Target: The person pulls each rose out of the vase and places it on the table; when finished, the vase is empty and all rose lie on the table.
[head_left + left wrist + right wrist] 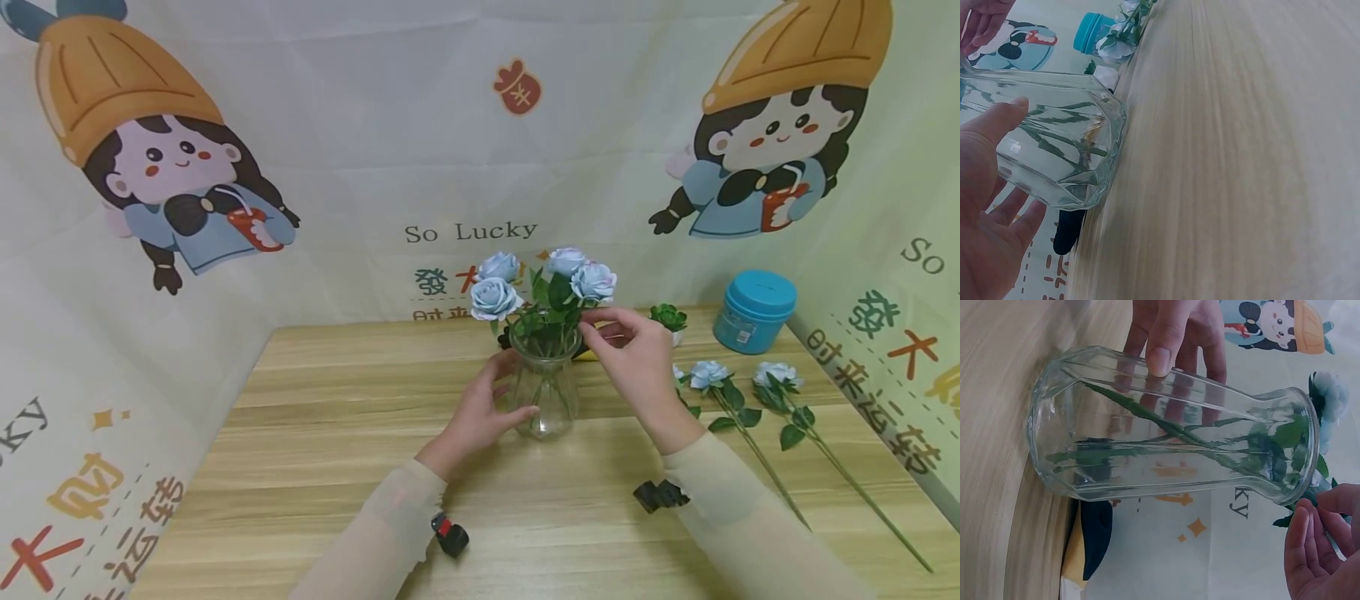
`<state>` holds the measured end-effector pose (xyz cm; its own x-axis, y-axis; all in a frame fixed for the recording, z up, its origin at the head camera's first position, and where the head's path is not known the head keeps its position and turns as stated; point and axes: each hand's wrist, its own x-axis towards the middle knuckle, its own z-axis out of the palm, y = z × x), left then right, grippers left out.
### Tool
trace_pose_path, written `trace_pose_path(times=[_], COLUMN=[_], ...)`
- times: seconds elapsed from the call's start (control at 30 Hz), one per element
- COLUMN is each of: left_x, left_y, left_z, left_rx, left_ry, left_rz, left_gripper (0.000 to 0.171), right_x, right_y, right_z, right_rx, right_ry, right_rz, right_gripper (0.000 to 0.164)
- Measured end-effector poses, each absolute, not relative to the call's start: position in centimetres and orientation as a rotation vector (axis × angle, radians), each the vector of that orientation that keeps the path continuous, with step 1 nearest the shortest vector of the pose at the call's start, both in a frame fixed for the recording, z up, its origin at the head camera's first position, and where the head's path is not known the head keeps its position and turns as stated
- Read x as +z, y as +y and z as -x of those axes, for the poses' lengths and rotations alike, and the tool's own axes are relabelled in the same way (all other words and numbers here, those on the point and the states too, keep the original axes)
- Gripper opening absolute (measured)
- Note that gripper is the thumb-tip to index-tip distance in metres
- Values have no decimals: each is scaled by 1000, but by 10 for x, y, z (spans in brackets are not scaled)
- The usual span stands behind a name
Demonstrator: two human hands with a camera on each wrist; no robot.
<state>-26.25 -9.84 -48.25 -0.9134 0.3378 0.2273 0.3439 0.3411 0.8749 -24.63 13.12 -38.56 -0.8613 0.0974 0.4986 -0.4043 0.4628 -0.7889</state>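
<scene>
A clear glass vase (546, 396) stands on the wooden table with several pale blue artificial roses (495, 297) in it. Their green stems (1147, 415) cross inside the glass. My left hand (480, 410) holds the vase at its side, thumb in front and fingers behind. At the right of the rim, my right hand (637, 354) pinches a rose stem just under a blue bloom (594, 282). In the right wrist view, the right hand's thumb and forefinger meet beside the glass lip, next to green leaves (1322, 467).
Right of the vase lie more blue roses (777, 377) with long stems, pointing toward the near right edge. Behind them stand a blue lidded tub (755, 312) and a small succulent (667, 317). A dark and yellow object (1094, 540) lies behind the vase. Printed cloth (360, 167) surrounds the table.
</scene>
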Motion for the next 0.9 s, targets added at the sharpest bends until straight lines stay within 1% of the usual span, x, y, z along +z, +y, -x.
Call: trace_pose_path(times=[0.3, 0.43, 0.67, 0.9], left_x=[-482, -482, -483, -484], left_y=[-98, -98, -99, -99], left_z=[262, 261, 261, 262], left_rx=[-1677, -1683, -1673, -1677], left_ry=[-2561, -2545, -2528, -2534], left_rz=[659, 668, 694, 690], left_gripper=[92, 92, 91, 90], right_x=[-393, -397, -401, -403], right_y=[126, 123, 121, 117], right_z=[259, 264, 266, 268], right_rx=[1424, 1478, 1485, 1492], right_ry=[-2155, -2098, -2061, -2054], right_rz=[-183, -172, -172, -158], right_gripper=[13, 14, 16, 14])
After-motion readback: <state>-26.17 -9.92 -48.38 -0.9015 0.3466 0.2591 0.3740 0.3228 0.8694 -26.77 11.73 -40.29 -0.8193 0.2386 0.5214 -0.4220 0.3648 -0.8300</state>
